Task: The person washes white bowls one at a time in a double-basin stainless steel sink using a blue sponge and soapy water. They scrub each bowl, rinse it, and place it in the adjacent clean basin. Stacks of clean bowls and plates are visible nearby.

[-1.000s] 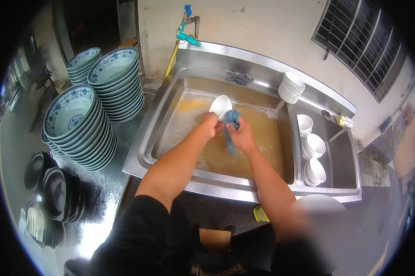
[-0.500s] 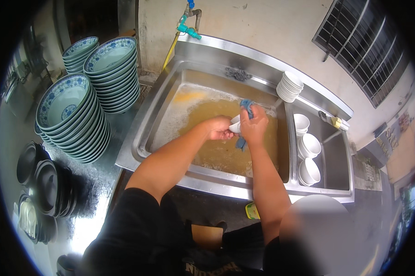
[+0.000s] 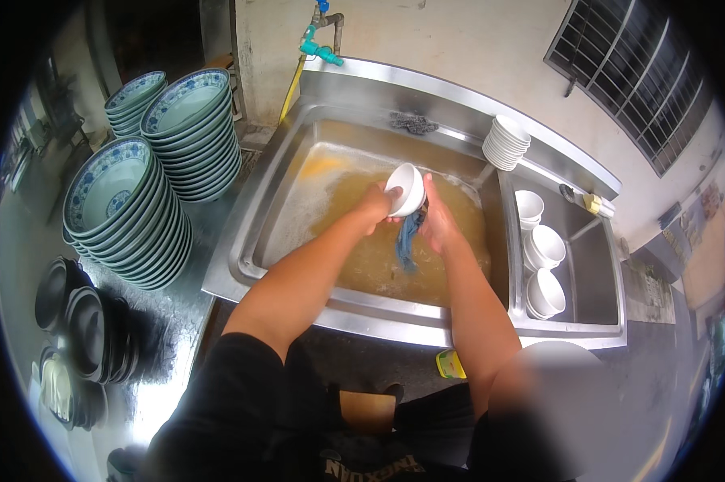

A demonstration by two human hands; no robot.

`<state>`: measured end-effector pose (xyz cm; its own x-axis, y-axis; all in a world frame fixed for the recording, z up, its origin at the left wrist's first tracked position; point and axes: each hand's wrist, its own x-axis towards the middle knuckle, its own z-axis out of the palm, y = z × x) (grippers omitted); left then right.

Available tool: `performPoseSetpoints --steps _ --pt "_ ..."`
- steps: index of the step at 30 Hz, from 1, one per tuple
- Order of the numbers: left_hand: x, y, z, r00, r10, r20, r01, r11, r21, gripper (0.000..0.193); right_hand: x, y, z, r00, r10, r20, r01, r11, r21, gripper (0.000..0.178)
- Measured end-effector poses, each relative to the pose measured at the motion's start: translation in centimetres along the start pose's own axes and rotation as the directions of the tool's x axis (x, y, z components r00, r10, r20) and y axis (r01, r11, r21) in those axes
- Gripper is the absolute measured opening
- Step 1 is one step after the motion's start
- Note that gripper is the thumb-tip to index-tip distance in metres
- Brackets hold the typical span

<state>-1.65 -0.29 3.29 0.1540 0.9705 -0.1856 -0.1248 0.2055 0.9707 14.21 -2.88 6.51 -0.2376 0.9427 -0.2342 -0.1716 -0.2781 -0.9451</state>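
Note:
Over the murky water in the left basin, a small white bowl (image 3: pixel 406 186) is tilted with its opening toward the upper left. My left hand (image 3: pixel 374 204) grips the bowl's near-left rim, thumb at the inside. A wet blue cloth (image 3: pixel 408 241) hangs from my right hand (image 3: pixel 436 223), which presses it to the bowl's outer right side; the fingers behind the bowl are partly hidden. In the right basin stand several white bowls (image 3: pixel 546 293), some nested. A stack of small white dishes (image 3: pixel 507 143) rests on the ledge at the back of the sink.
Tall stacks of blue-patterned bowls (image 3: pixel 109 189) and dark dishes (image 3: pixel 89 333) fill the metal table (image 3: pixel 160 353) on the left. A dark scouring pad (image 3: pixel 413 123) lies on the sink's back ledge. Below a teal tap (image 3: pixel 321 51) runs a yellow hose. A yellow-green container (image 3: pixel 451 365) stands below the sink.
The bowl has turned so that its opening shows, and it has risen slightly. My right hand has shifted down its right side with the cloth, which now hangs lower.

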Motion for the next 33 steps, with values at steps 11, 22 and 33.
performPoseSetpoints --steps 11,22,33 --pt "0.1 -1.2 -0.8 0.886 0.405 -0.223 -0.202 0.773 0.601 0.028 0.3 0.6 -0.4 0.994 0.006 -0.108 -0.061 0.852 -0.521 0.061" --pt "0.5 -3.9 1.0 0.765 0.400 0.505 -0.623 0.261 0.738 0.021 3.1 5.7 -3.8 0.980 -0.180 -0.079 -0.092 -0.065 -0.994 0.038" --pt "1.8 -2.9 0.3 0.991 -0.106 -0.082 0.116 0.985 0.129 0.033 1.9 2.1 -1.6 0.757 -0.549 -0.355 0.016 0.558 -0.830 0.046"
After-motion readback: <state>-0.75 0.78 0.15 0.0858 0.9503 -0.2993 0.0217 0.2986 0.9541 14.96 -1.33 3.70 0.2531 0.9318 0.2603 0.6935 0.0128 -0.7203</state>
